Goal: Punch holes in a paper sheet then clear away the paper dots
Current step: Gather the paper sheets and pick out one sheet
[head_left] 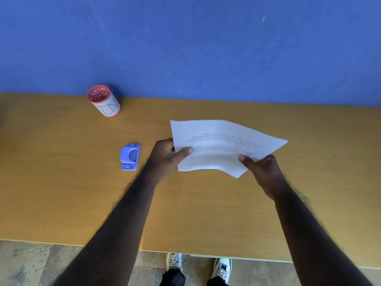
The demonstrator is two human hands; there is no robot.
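Note:
A white paper sheet (222, 141) with printed text is held above the wooden table, bowed in the middle. My left hand (167, 155) pinches its left edge, thumb on top. Its right near corner is gripped by my right hand (261, 170). A small blue hole punch (129, 156) lies on the table a short way to the left of my left hand, untouched.
A red and white cup (104, 101) stands at the back left by the blue wall (206, 48). The table's (61, 193) front edge runs across the bottom, with the floor and my shoes (198, 265) below it.

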